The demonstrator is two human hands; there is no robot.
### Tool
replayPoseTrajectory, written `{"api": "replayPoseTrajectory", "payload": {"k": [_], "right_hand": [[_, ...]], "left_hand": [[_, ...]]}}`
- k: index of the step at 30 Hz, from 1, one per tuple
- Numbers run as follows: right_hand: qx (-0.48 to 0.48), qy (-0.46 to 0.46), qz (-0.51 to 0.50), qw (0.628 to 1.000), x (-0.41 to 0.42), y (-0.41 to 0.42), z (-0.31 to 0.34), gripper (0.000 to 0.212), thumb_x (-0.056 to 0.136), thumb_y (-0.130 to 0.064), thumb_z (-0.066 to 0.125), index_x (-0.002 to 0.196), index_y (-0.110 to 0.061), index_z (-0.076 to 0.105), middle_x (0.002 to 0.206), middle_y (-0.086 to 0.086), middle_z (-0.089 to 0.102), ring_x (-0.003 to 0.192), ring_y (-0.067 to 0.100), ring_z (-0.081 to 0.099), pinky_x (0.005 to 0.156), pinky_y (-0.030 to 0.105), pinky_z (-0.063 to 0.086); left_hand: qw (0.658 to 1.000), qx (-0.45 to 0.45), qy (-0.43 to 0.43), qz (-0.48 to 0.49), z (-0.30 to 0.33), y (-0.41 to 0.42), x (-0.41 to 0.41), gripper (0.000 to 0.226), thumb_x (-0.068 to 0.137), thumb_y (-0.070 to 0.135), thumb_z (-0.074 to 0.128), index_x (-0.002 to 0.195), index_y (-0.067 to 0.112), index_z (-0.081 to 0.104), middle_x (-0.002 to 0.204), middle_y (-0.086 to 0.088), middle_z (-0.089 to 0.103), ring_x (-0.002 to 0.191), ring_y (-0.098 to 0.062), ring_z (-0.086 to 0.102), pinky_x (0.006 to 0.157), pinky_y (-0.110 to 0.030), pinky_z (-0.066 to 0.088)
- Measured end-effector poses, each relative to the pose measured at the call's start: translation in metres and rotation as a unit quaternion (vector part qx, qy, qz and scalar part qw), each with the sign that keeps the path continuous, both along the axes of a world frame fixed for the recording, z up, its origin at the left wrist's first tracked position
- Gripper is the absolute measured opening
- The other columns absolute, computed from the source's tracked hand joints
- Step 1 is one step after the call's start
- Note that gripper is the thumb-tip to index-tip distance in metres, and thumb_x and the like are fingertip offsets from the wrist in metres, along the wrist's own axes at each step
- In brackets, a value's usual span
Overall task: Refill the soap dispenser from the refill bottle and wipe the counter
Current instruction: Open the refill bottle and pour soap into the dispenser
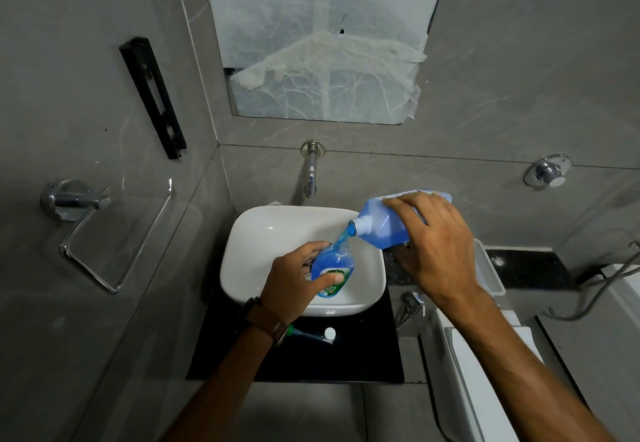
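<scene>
My left hand (294,280) grips the small soap dispenser (333,273), open-topped and nearly full of blue liquid, over the white basin (263,233). My right hand (438,244) holds the large refill bottle (384,223) tipped on its side, its white neck pointing left and down. A stream of blue soap runs from that neck into the dispenser's mouth. The dispenser's pump (311,335) with its tube lies on the black counter (367,355) in front of the basin, next to a white cap (330,332).
A wall tap (310,174) hangs over the basin. A towel ring (114,233) and a black bracket (152,95) sit on the left wall. A white tray (490,271) and a toilet cistern (485,372) stand to the right.
</scene>
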State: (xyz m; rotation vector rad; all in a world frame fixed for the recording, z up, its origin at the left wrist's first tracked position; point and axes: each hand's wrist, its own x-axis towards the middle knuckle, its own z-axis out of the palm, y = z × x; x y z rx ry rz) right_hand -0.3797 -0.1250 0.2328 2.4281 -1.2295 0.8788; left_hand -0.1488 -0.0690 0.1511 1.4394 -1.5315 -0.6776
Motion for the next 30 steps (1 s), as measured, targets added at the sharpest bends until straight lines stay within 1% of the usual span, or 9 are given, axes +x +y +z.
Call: {"api": "replayPoseTrajectory", "payload": {"k": [5, 10, 16, 20, 23, 30], "right_hand": [[0.003, -0.002, 0.001, 1.000, 0.0006, -0.0007, 0.0000, 0.061, 0.069, -0.014, 0.086, 0.127, -0.011, 0.067, 0.120, 0.010, 0.068, 0.106, 0.033, 0.061, 0.095, 0.044, 0.048], [0.001, -0.003, 0.003, 1.000, 0.0015, 0.0004, 0.0010, 0.060, 0.069, -0.013, 0.084, 0.126, -0.010, 0.067, 0.119, 0.010, 0.068, 0.106, 0.033, 0.061, 0.094, 0.045, 0.049], [0.003, 0.000, 0.001, 1.000, 0.0007, 0.0006, 0.0005, 0.062, 0.067, -0.012, 0.084, 0.127, -0.011, 0.067, 0.119, 0.009, 0.067, 0.106, 0.032, 0.060, 0.094, 0.042, 0.047], [0.001, -0.004, 0.001, 1.000, 0.0012, 0.0006, -0.0004, 0.062, 0.067, -0.013, 0.085, 0.126, -0.012, 0.067, 0.118, 0.008, 0.068, 0.105, 0.032, 0.060, 0.094, 0.042, 0.046], [-0.004, -0.006, 0.003, 1.000, 0.0012, 0.0005, -0.0002, 0.061, 0.067, -0.012, 0.084, 0.126, -0.011, 0.068, 0.118, 0.009, 0.068, 0.105, 0.032, 0.060, 0.094, 0.042, 0.046], [0.000, -0.004, 0.002, 1.000, 0.0006, 0.0004, -0.0015, 0.060, 0.068, -0.013, 0.084, 0.126, -0.011, 0.068, 0.118, 0.009, 0.068, 0.105, 0.032, 0.060, 0.095, 0.042, 0.046]], "left_hand": [[1.000, -0.003, 0.002, 0.000, 0.0024, 0.0011, 0.0004, 0.057, 0.075, 0.027, 0.081, 0.125, 0.009, 0.062, 0.109, 0.014, 0.063, 0.088, 0.001, 0.063, 0.074, -0.001, 0.047], [1.000, -0.005, 0.007, 0.000, 0.0044, 0.0010, 0.0010, 0.056, 0.074, 0.026, 0.081, 0.125, 0.010, 0.062, 0.108, 0.015, 0.062, 0.087, 0.007, 0.062, 0.074, -0.002, 0.048], [1.000, -0.011, 0.005, -0.001, 0.0044, 0.0014, 0.0011, 0.056, 0.074, 0.026, 0.082, 0.124, 0.010, 0.063, 0.110, 0.015, 0.062, 0.092, -0.003, 0.065, 0.075, -0.004, 0.050], [1.000, -0.013, 0.007, -0.003, 0.0042, 0.0011, 0.0004, 0.056, 0.074, 0.027, 0.082, 0.124, 0.010, 0.063, 0.111, 0.010, 0.066, 0.092, -0.001, 0.064, 0.077, -0.004, 0.049], [1.000, -0.012, 0.009, -0.003, 0.0043, 0.0013, 0.0004, 0.057, 0.074, 0.026, 0.082, 0.124, 0.010, 0.063, 0.109, 0.013, 0.064, 0.091, 0.000, 0.064, 0.076, -0.003, 0.049], [1.000, -0.010, 0.009, 0.001, 0.0043, 0.0010, 0.0013, 0.056, 0.073, 0.025, 0.083, 0.124, 0.010, 0.063, 0.109, 0.014, 0.063, 0.092, -0.006, 0.066, 0.077, -0.006, 0.050]]}}
